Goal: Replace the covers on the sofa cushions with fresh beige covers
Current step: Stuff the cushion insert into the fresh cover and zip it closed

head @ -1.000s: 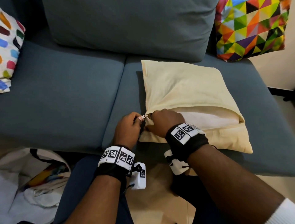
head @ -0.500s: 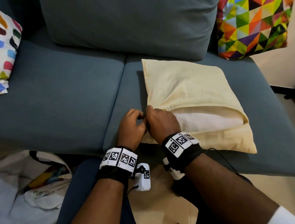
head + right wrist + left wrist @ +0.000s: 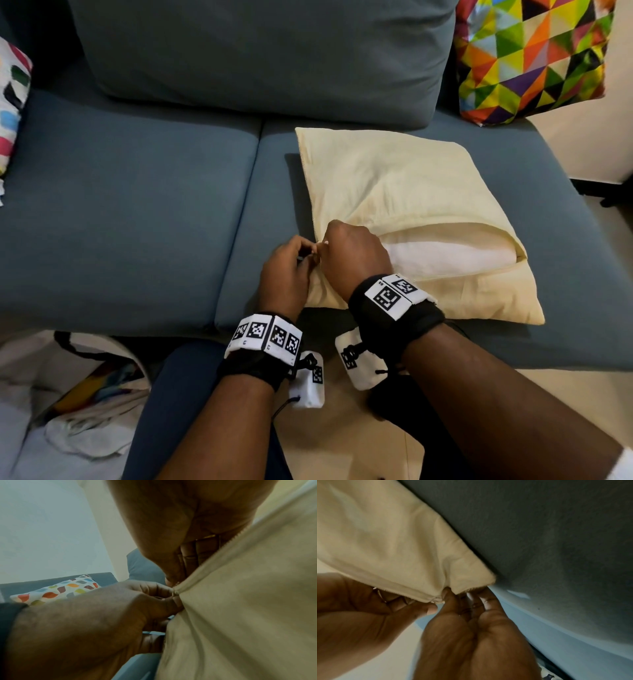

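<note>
A beige cover (image 3: 394,185) holds a white cushion insert (image 3: 445,253) and lies on the right sofa seat (image 3: 565,274). Its zip opening gapes along the near side. Both hands meet at the cover's near left corner. My left hand (image 3: 306,251) pinches the corner fabric, and the left wrist view shows its fingertips (image 3: 471,593) on the beige cover (image 3: 385,540). My right hand (image 3: 325,245) pinches the cover at the zip's end. In the right wrist view the zip teeth (image 3: 240,534) run beside my right hand's fingers (image 3: 190,555). I cannot make out the zip pull.
A grey back cushion (image 3: 260,54) leans behind. A cushion with bright triangles (image 3: 534,58) stands at the back right, and a white cushion with coloured spots (image 3: 12,102) at the far left. An open bag of fabric (image 3: 68,394) sits on the floor, lower left.
Both hands stay at the same corner and have closed in on each other. The zip pull seen between them a second ago is now hidden by fingers. The opening gapes as before.
</note>
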The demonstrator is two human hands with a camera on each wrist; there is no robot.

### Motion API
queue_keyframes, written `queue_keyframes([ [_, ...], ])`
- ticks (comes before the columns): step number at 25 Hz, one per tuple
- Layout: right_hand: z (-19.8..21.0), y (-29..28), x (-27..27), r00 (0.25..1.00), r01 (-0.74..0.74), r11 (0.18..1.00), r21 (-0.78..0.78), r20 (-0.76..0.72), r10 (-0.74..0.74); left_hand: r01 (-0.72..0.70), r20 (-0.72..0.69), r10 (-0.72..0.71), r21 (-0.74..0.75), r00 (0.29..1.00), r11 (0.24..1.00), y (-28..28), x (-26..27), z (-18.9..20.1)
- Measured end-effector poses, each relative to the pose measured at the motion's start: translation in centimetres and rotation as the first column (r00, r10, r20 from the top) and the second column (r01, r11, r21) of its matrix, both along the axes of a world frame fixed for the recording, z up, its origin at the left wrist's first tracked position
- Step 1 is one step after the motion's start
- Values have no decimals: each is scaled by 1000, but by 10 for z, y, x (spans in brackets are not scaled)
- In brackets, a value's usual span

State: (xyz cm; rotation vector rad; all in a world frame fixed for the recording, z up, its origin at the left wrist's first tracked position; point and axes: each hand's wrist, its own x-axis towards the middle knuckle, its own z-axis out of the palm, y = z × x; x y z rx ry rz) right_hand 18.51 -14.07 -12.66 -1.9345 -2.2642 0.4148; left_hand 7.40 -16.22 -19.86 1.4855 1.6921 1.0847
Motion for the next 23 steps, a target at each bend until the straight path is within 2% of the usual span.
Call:
queue_keyframes([
  [3,10,-6,10,999,36,998,58,-15,-35,-62,-94,56,-65,994,996,2,-1,-2],
  [5,16,-7,34,997,82,988,133,-23,-80,-107,-102,95,-115,990,988,3,-1,-4],
  [7,23,-5,74,980,198,966,168,-56,-191,-141,-79,129,-168,988,976,4,-1,-3],
  [11,32,-7,169,852,513,852,99,-182,-492,-131,-85,115,-204,990,970,3,-1,0],
  [12,32,-9,186,831,541,837,81,-203,-518,-119,-108,98,-209,989,971,2,-1,4],
  [14,28,-11,203,819,544,837,59,-251,-515,-96,-262,43,-194,964,976,0,1,18],
  [16,22,-10,206,814,529,847,52,-316,-489,-59,-441,16,-84,897,995,-4,10,35],
  [17,20,-9,207,806,528,848,50,-342,-482,-9,-471,14,12,882,1000,-7,21,44],
  [19,16,-9,209,806,522,851,60,-359,-470,195,-522,-90,150,848,969,-12,56,57],
  [21,13,-8,209,808,523,849,73,-359,-467,422,-669,-263,85,696,902,-11,100,57],
  [23,11,-5,206,832,501,859,110,-334,-443,491,-773,-335,-34,539,870,-4,129,46],
])
